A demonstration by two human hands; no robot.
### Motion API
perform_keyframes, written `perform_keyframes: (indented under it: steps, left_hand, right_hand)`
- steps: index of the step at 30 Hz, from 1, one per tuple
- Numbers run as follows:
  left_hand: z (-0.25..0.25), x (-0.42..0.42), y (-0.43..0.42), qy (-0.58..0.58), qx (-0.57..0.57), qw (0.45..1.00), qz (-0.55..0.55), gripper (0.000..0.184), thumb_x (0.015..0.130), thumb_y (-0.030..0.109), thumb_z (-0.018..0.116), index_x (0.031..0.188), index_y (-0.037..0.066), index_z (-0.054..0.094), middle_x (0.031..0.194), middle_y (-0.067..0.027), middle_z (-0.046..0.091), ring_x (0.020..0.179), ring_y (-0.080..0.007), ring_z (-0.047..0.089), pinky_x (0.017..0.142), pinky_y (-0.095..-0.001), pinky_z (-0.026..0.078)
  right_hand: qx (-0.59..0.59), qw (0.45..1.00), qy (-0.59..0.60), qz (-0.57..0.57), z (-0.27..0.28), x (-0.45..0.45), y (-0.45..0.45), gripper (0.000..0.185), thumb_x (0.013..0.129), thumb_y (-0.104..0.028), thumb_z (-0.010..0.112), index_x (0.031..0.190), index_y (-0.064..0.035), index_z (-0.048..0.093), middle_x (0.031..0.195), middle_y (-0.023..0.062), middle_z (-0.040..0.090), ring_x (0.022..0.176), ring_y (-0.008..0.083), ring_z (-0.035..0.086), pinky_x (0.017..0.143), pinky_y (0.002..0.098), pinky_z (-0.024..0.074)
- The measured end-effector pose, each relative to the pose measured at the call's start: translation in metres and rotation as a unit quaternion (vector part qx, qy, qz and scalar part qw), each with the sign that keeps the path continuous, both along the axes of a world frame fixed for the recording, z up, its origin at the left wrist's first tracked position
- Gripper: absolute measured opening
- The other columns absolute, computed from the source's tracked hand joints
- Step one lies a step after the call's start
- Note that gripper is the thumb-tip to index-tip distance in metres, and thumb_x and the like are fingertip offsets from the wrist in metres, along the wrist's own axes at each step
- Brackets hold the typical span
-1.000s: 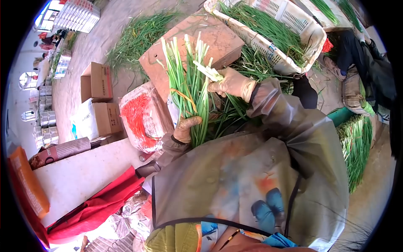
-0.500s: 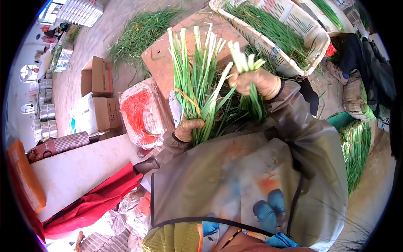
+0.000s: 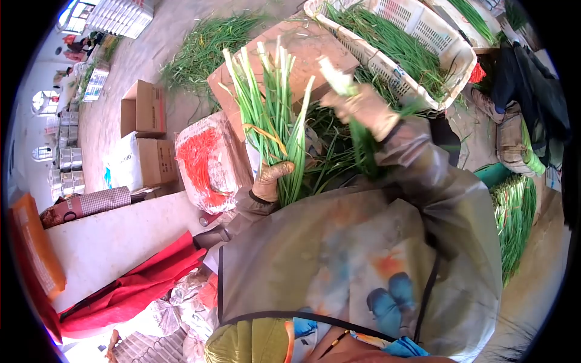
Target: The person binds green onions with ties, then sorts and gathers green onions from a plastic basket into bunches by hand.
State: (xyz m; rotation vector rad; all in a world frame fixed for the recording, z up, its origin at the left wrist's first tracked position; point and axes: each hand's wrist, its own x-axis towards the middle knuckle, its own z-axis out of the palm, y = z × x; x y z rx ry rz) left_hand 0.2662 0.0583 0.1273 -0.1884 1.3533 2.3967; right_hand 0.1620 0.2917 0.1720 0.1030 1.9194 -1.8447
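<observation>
Gloved, my left hand is wrapped round the lower part of a bunch of garlic chives, whose pale stem ends point up and away from me. A yellowed leaf lies across that bunch. To its right, my right hand, also gloved and smeared by motion, grips a smaller bunch of chives. The white ends stick out above that fist and the green leaves hang below it. Loose dark green chives lie between the two hands, close to my apron.
Beyond my hands lies a brown board; a white plastic crate of chives is at its right. Red ties rest on a package at left, near cardboard boxes. Bundled chives stand at right. More chives cover the floor.
The left-hand bunch has tilted a little leftward, its tops fanning out. My right hand has shifted slightly, its smaller bunch now leaning up and left and blurred.
</observation>
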Motion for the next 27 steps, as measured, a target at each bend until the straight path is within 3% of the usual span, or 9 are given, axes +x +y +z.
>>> perform_keyframes:
  steps: [4,6,7,10,15,20,24,27]
  left_hand:
    - [0.004,-0.001,0.009,-0.053,0.030,0.998,0.015,0.044,0.068,0.004,0.070,0.109,0.002,0.053,0.094,-0.0070,0.062,0.079,-0.0181,0.060,0.070,-0.0305,0.050]
    - [0.006,0.003,0.008,-0.069,0.002,0.996,0.050,0.035,0.070,0.003,0.068,0.103,0.001,0.057,0.092,-0.0078,0.063,0.078,-0.0184,0.060,0.071,-0.0303,0.049]
    - [-0.020,0.005,-0.007,-0.044,-0.060,0.995,0.071,0.024,0.072,0.001,0.067,0.095,-0.001,0.060,0.087,-0.0097,0.064,0.078,-0.0182,0.060,0.070,-0.0293,0.049]
    - [-0.004,0.002,-0.001,-0.045,-0.075,0.992,0.089,0.017,0.073,0.001,0.066,0.089,-0.002,0.062,0.083,-0.0112,0.065,0.077,-0.0176,0.060,0.071,-0.0280,0.048]
    - [-0.014,-0.004,0.005,0.022,-0.081,0.993,0.089,0.030,0.071,0.000,0.065,0.100,-0.002,0.056,0.090,-0.0107,0.063,0.076,-0.0185,0.060,0.071,-0.0277,0.048]
    - [-0.005,-0.008,0.006,-0.032,-0.048,0.996,0.066,0.026,0.072,0.005,0.065,0.096,-0.004,0.057,0.084,-0.0100,0.061,0.073,-0.0187,0.057,0.070,-0.0274,0.046]
    - [-0.006,-0.016,0.002,0.019,-0.057,0.995,0.075,0.027,0.073,0.005,0.065,0.097,-0.002,0.055,0.085,-0.0086,0.061,0.076,-0.0182,0.057,0.072,-0.0265,0.047]
    - [0.002,-0.014,0.003,0.032,-0.033,0.994,0.094,0.025,0.074,0.005,0.063,0.096,-0.002,0.054,0.086,-0.0073,0.058,0.075,-0.0166,0.056,0.068,-0.0247,0.046]
  right_hand:
    - [-0.073,0.989,0.006,0.127,-0.025,-0.003,-0.030,0.021,0.074,-0.014,0.069,0.084,0.0005,0.059,0.065,0.0018,0.053,0.050,0.0093,0.047,0.044,0.0226,0.0380]
    - [-0.022,0.991,0.017,0.131,-0.018,-0.001,-0.027,0.020,0.072,-0.013,0.070,0.081,0.0011,0.060,0.063,0.0026,0.054,0.048,0.0096,0.046,0.044,0.0231,0.0377]
    - [-0.001,0.991,0.019,0.135,-0.013,0.003,-0.025,0.020,0.072,-0.014,0.071,0.081,0.0009,0.060,0.064,0.0026,0.055,0.048,0.0094,0.046,0.044,0.0230,0.0378]
    - [0.013,0.986,0.032,0.161,-0.020,0.006,-0.021,0.023,0.071,-0.015,0.071,0.085,0.0002,0.060,0.064,0.0019,0.055,0.047,0.0089,0.046,0.045,0.0231,0.0380]
    - [-0.040,0.989,0.018,0.140,-0.026,0.012,-0.025,0.023,0.073,-0.012,0.068,0.088,0.0002,0.057,0.064,0.0024,0.053,0.049,0.0092,0.045,0.045,0.0234,0.0376]
    - [-0.050,0.993,-0.002,0.104,-0.034,0.012,-0.028,0.025,0.072,-0.015,0.066,0.089,0.0002,0.059,0.064,0.0023,0.054,0.051,0.0113,0.047,0.047,0.0244,0.0392]
    - [-0.010,0.993,0.064,0.096,-0.044,0.008,-0.028,0.028,0.073,-0.018,0.065,0.095,-0.0012,0.061,0.065,0.0019,0.055,0.050,0.0103,0.046,0.047,0.0237,0.0390]
    - [-0.006,0.997,0.020,0.074,-0.048,0.006,-0.027,0.027,0.074,-0.019,0.064,0.095,-0.0024,0.062,0.065,0.0016,0.057,0.050,0.0095,0.046,0.049,0.0236,0.0400]
